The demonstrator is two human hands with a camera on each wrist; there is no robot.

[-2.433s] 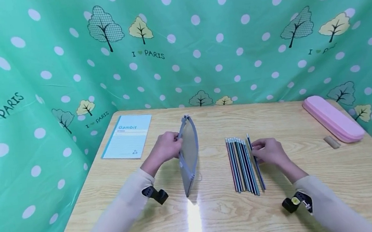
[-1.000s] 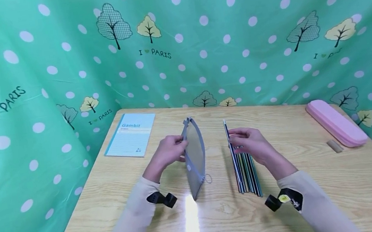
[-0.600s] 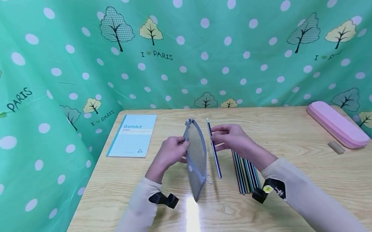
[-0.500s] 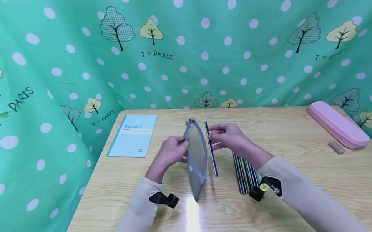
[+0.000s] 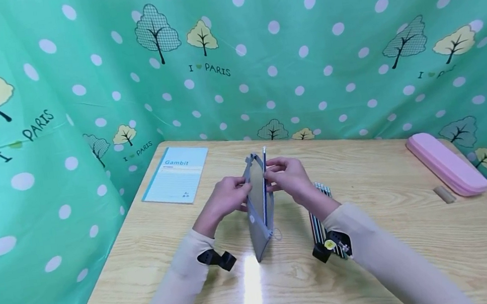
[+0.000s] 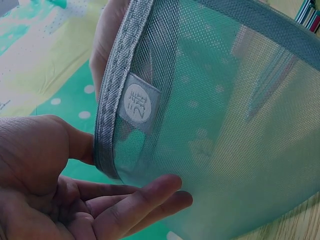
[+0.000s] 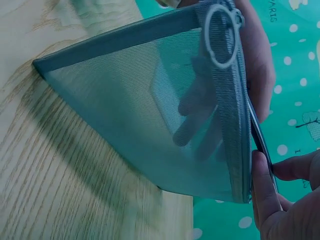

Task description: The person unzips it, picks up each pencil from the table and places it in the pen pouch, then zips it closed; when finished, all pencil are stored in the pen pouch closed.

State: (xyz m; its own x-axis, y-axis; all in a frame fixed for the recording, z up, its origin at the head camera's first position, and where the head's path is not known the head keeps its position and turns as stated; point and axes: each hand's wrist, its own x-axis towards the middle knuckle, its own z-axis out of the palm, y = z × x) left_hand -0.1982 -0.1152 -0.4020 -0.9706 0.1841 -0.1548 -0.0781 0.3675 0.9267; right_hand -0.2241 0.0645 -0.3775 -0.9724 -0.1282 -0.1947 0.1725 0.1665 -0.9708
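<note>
A grey mesh zip pouch (image 5: 260, 233) stands on edge above the table, its mouth spread apart. My left hand (image 5: 226, 196) pinches the rim on the left side; in the left wrist view a small cloth label (image 6: 138, 104) shows beside that rim. Between thumb and fingers, my right hand (image 5: 290, 177) holds a dark blue pencil (image 5: 264, 190) lengthwise along the pouch's opening. In the right wrist view that pencil (image 7: 260, 140) lies right at the zipper edge, under a ring pull (image 7: 221, 37). Several more pencils (image 5: 318, 226) lie in a row beneath my right wrist, partly covered.
A light blue notebook (image 5: 175, 175) lies at the table's back left. Toward the right edge are a pink pencil case (image 5: 447, 163) and a small brownish eraser-like block (image 5: 445, 194). A dotted green cloth (image 5: 328, 60) hangs behind the wooden table (image 5: 376, 267).
My right hand has lifted one pencil from beside the row and carried it left to the pouch's mouth. My left hand still holds the pouch rim.
</note>
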